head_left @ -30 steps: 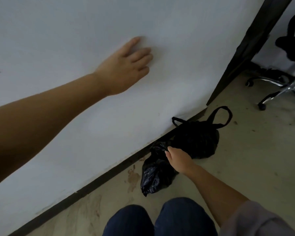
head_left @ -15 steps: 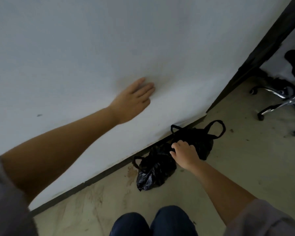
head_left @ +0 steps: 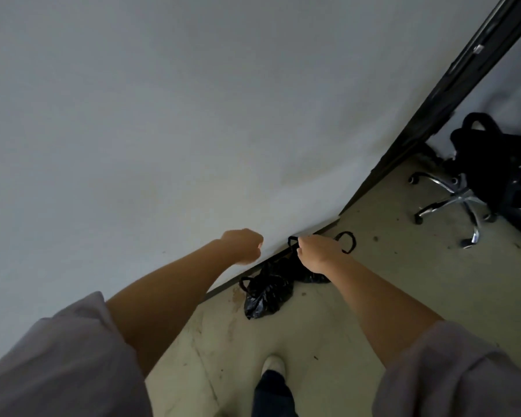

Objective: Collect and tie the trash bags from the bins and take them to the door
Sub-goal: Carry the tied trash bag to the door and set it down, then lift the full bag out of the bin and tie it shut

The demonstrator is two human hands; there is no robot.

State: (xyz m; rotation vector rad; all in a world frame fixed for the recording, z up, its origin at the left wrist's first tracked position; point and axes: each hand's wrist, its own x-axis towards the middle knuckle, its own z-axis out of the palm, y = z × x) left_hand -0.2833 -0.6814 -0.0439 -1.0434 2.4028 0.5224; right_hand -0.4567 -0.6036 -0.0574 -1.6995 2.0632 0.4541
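Right hand fingers clamped on trash bag handle; left hand fisted, empty; second bag on floor by wall.

We see dim, flat light on the wall, brighter beyond the door frame. The view looks soft, bending toward the edges; bags below the wall lose detail.

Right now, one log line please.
left hand: curled, empty | right hand: above bags, grip unclear | trash bags: floor, by wall
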